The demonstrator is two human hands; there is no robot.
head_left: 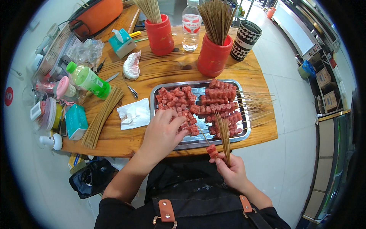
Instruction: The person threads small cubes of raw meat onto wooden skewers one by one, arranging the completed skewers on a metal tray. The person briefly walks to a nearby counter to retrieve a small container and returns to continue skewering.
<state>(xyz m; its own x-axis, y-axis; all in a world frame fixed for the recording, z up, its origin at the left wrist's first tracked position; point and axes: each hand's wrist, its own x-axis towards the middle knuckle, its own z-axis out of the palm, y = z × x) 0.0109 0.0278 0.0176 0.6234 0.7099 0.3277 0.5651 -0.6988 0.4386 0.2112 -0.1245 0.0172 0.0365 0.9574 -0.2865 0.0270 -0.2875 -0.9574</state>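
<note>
A metal tray [179, 145] holds a pile of raw red meat chunks [177, 99] on its left side. On its right side lie several loaded meat skewers [219, 93], their bare stick ends pointing right. My left hand [162, 128] reaches over the tray's near left part, fingers curled down and closed on a meat chunk in the pile; its fingertips are partly hidden. Just off the tray's near edge, my right hand [232, 170] grips a bundle of thin bamboo skewers [222, 133]. It also pinches a single skewer with red meat [212, 151] threaded low, near the fingers.
Left of the tray are a crumpled tissue [133, 114], loose skewers [103, 118], a green bottle [89, 81] and a teal box [76, 121]. Behind it stand two red skewer pots [159, 36], a clear bottle [190, 28] and a patterned cup [246, 40].
</note>
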